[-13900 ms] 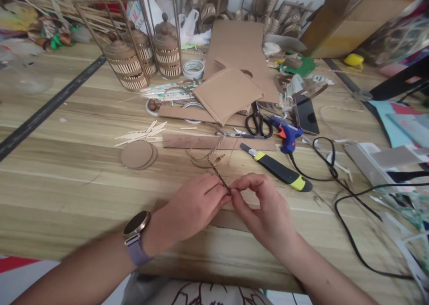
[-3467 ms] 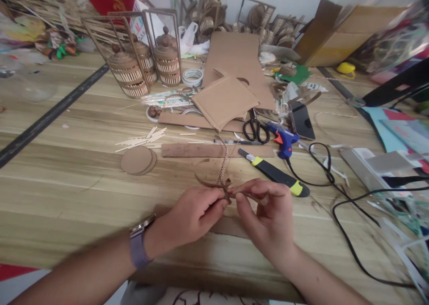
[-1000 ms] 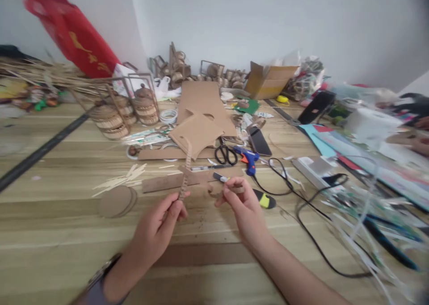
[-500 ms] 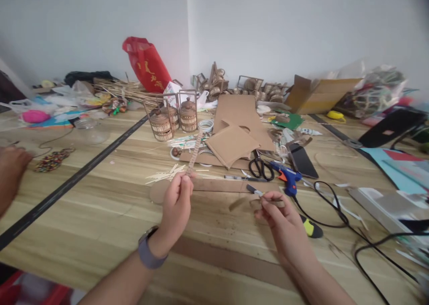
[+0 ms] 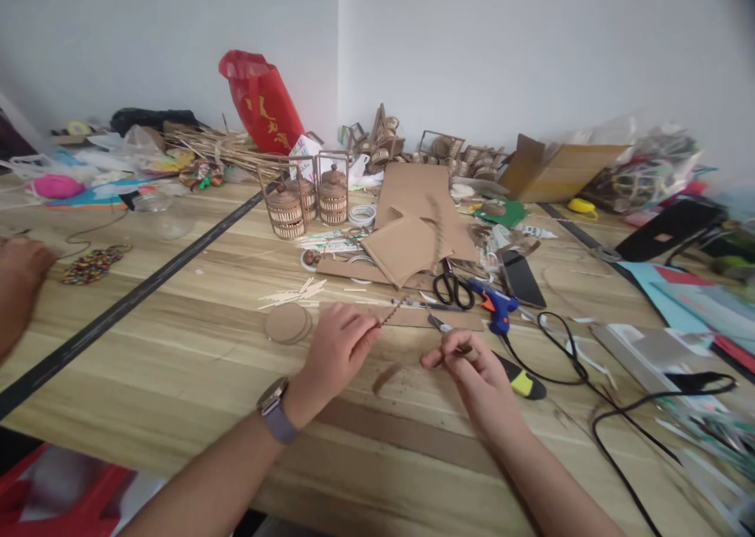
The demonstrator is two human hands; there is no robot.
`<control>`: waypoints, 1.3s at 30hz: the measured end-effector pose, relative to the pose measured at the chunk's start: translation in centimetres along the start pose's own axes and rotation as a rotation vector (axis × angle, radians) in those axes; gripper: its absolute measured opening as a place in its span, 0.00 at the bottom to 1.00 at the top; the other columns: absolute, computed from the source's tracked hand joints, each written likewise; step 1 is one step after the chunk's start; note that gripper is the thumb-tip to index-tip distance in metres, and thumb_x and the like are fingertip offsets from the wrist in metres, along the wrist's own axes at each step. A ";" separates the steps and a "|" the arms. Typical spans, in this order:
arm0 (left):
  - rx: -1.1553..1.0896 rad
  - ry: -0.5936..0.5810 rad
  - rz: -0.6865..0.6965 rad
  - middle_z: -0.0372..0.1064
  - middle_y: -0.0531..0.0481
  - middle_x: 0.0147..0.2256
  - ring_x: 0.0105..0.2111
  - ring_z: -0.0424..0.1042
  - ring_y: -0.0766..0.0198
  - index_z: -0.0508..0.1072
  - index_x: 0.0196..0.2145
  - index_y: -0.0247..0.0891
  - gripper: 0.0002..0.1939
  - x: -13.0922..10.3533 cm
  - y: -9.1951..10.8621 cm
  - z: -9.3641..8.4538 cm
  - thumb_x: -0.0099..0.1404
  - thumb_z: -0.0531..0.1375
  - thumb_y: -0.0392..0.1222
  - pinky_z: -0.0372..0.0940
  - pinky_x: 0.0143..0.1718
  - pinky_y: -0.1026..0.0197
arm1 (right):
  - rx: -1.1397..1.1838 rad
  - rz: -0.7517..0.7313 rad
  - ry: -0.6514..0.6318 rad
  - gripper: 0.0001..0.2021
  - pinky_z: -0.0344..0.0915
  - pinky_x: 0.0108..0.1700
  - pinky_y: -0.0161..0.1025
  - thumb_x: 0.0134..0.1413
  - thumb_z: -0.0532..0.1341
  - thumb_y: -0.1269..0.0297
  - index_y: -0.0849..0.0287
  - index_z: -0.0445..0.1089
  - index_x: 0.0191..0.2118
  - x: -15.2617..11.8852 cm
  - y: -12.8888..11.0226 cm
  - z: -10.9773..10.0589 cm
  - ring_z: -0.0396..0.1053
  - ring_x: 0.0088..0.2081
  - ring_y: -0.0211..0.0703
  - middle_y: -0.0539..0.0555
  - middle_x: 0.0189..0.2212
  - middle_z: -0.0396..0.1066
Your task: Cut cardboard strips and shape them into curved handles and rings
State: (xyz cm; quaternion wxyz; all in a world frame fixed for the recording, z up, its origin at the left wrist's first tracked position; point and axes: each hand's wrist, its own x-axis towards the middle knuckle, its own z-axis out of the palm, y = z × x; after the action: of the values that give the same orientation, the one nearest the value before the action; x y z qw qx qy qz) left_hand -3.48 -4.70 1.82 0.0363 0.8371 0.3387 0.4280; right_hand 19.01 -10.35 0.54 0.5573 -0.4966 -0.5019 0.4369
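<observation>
Left hand (image 5: pixel 339 344), centre frame, grip pinching a thin braided brown strip (image 5: pixel 394 312) that slants up and right, far end blurring over tan cardboard sheets (image 5: pixel 398 250); right hand (image 5: pixel 480 372), right of centre, grip closed on a small brown piece (image 5: pixel 465 352), black-and-yellow utility knife (image 5: pixel 522 383) beside it, blue plastic glue gun (image 5: pixel 500 310) above on the pale wooden worktop (image 5: pixel 206 348)

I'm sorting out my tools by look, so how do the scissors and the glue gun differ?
The scissors are black, while the glue gun is mostly blue with an orange trigger. The scissors have two looped handles; the glue gun has a single solid grip. A black cord runs from the glue gun, while the scissors have none. Both lie on the wooden table.
</observation>
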 end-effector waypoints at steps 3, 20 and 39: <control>0.042 -0.017 0.066 0.73 0.46 0.35 0.36 0.67 0.59 0.75 0.42 0.37 0.12 -0.3 -0.3 0.4 0.74 0.52 0.42 0.62 0.38 0.57 | -0.004 0.005 0.000 0.05 0.57 0.28 0.37 0.53 0.61 0.62 0.55 0.64 0.30 0.2 0.1 0.2 0.61 0.22 0.37 0.44 0.17 0.63; -0.027 -0.128 0.067 0.74 0.40 0.42 0.46 0.69 0.53 0.72 0.50 0.33 0.18 -0.8 0.8 1.5 0.73 0.53 0.49 0.66 0.48 0.50 | -0.152 0.030 -0.045 0.15 0.54 0.22 0.34 0.50 0.67 0.50 0.55 0.73 0.36 -0.2 -1.2 0.2 0.56 0.21 0.35 0.48 0.25 0.68; -0.044 -0.108 0.050 0.74 0.48 0.34 0.37 0.67 0.59 0.73 0.39 0.36 0.03 -0.8 3.5 0.9 0.70 0.58 0.35 0.64 0.42 0.57 | -0.426 -0.084 0.028 0.06 0.67 0.28 0.38 0.53 0.63 0.59 0.54 0.74 0.32 -1.4 -1.4 1.8 0.72 0.29 0.43 0.51 0.27 0.76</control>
State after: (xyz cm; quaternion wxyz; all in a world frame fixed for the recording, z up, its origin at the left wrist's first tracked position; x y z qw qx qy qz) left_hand -1.26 -7.68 1.98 0.0624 0.8661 0.3059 0.3904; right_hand 17.05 -11.73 1.80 0.4644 -0.5879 -0.5952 0.2906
